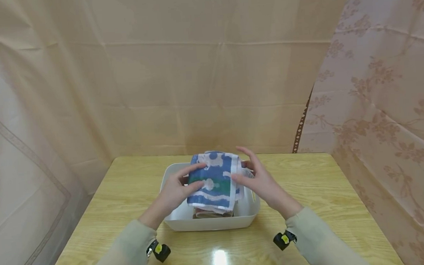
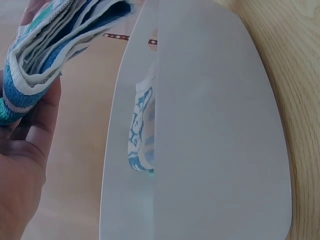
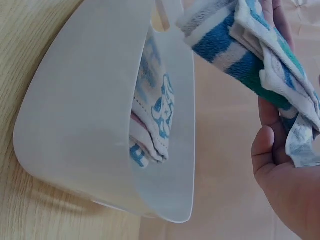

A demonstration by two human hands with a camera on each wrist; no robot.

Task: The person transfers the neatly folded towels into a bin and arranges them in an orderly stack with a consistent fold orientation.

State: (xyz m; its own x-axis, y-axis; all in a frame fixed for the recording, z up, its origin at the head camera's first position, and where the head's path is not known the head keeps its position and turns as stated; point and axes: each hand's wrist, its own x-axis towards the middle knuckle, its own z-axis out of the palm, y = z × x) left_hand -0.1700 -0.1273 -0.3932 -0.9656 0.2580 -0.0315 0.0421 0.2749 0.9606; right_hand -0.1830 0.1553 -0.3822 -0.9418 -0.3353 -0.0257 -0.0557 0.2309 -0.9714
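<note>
A folded blue, white and green towel [image 1: 214, 184] is held up over a white plastic basket [image 1: 217, 224] in the head view. My left hand [image 1: 172, 194] grips its left side, thumb and a finger on the front face. At the right side, my right hand [image 1: 263, 186] holds the edge with the thumb in front and the index finger raised. Stacked folds of the towel [image 2: 35, 70] show in the left wrist view, above the left palm. A white label hangs by the right hand [image 3: 290, 190]. Inside the basket lies another folded cloth [image 3: 162, 105] with blue patterns.
The basket stands on a wood-grain table [image 1: 301, 192], with its back toward the far edge. Beige curtain [image 1: 209, 88] hangs behind, and a floral cloth [image 1: 387, 119] hangs on the right. Both wrists wear small black cameras.
</note>
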